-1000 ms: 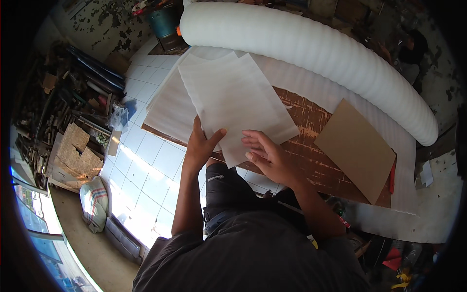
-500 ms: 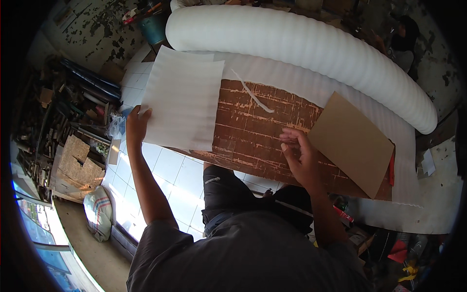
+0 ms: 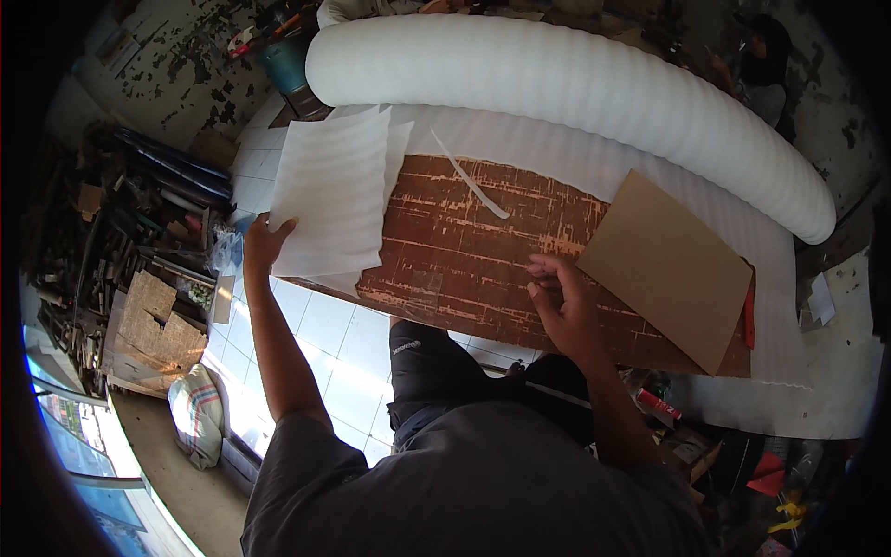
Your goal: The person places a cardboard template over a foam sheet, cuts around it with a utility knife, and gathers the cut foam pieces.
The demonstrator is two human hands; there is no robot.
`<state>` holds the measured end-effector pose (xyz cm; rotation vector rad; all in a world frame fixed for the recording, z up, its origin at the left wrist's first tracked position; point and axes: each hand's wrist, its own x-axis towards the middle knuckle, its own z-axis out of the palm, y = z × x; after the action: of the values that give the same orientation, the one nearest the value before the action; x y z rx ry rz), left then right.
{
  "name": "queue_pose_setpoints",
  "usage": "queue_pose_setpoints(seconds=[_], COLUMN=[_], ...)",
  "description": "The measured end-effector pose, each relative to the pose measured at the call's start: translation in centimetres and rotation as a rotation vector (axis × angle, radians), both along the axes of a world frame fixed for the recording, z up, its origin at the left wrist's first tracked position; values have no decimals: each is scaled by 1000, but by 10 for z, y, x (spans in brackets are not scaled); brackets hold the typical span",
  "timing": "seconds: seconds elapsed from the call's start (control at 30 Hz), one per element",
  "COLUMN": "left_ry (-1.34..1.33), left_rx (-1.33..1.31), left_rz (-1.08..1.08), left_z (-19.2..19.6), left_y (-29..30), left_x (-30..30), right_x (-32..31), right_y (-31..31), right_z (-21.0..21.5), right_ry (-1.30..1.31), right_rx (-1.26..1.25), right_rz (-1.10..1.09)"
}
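Observation:
My left hand (image 3: 266,241) pinches the left edge of a white foam sheet (image 3: 329,190), its thumb on top. Another white sheet shows beneath, past its right and lower edges; the stack lies at the table's left end. Over the worn brown tabletop (image 3: 445,241), my right hand (image 3: 562,302) holds nothing, its fingers loosely bent and apart. Nearest to it on the right is a flat brown board (image 3: 673,269), with a red object (image 3: 749,316) partly hidden at its right edge. A thin curled white foam strip (image 3: 471,181) lies farther back.
A big white foam roll (image 3: 557,84) spans the far side, its unrolled layer (image 3: 520,148) covering the back of the table. Scrap wood (image 3: 79,251) is piled on the left beside a tied sack (image 3: 196,413). Another person (image 3: 766,60) is at the far right.
The foam sheet in my left hand has come nearer to me and slightly left, showing more of the sheet beneath. My right hand has shifted only slightly.

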<state>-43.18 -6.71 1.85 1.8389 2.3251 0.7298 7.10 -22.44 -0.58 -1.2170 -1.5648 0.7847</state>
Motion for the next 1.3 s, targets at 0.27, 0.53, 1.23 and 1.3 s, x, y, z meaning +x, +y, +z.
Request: queue_pose_setpoints(seconds=[0.27, 0.53, 1.23, 1.3], left_ry=[-13, -292, -1026, -999], left_rx=[-30, -111, -491, -487], left_rz=[-12, -97, -620, -661], left_z=[2, 9, 30, 30], left_y=[-4, -16, -140, -146], left_x=[2, 22, 174, 184], right_x=[-1, -2, 20, 9], right_y=[-1, 0, -20, -26], right_z=[-1, -3, 16, 45], right_ry=[-14, -11, 936, 616], right_rx=[19, 26, -463, -408], right_rz=[-6, -7, 370, 296])
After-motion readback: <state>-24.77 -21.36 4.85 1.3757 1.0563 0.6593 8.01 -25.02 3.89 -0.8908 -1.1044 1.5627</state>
